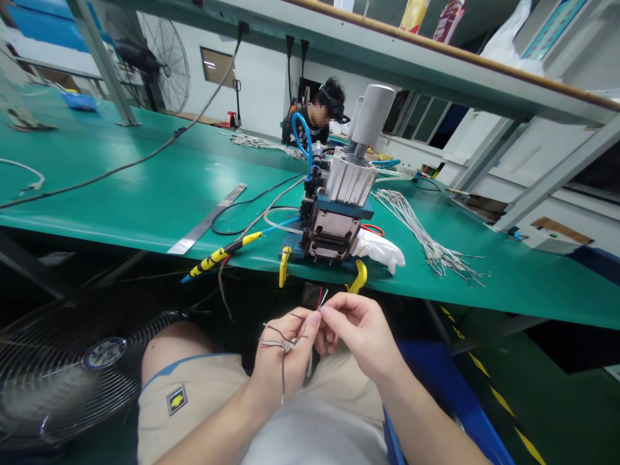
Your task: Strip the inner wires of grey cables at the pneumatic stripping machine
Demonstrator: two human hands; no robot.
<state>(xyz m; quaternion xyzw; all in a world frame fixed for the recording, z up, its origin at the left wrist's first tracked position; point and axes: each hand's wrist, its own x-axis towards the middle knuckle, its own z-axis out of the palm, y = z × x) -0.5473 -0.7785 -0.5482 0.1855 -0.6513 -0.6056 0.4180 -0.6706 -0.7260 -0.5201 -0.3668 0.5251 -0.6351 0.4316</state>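
Both my hands are raised over my lap, just below the table edge. My left hand (285, 352) is closed around a thin multi-core cable (283, 342) whose loose strands fan out to the left. My right hand (358, 329) pinches the cable's coloured wire ends (321, 298), which stick up between thumb and forefinger. Straight ahead, a small pneumatic wire-stripping machine (339, 206) with a grey cylinder on top is clamped to the green table (145, 187) by yellow clamps.
A bundle of grey cut wires (426, 242) and a white glove (380, 248) lie right of the machine. A steel ruler (208, 219) and a yellow-black tool (220, 255) lie left. A floor fan (72, 374) stands by my left knee. Another person (320, 116) sits beyond the table.
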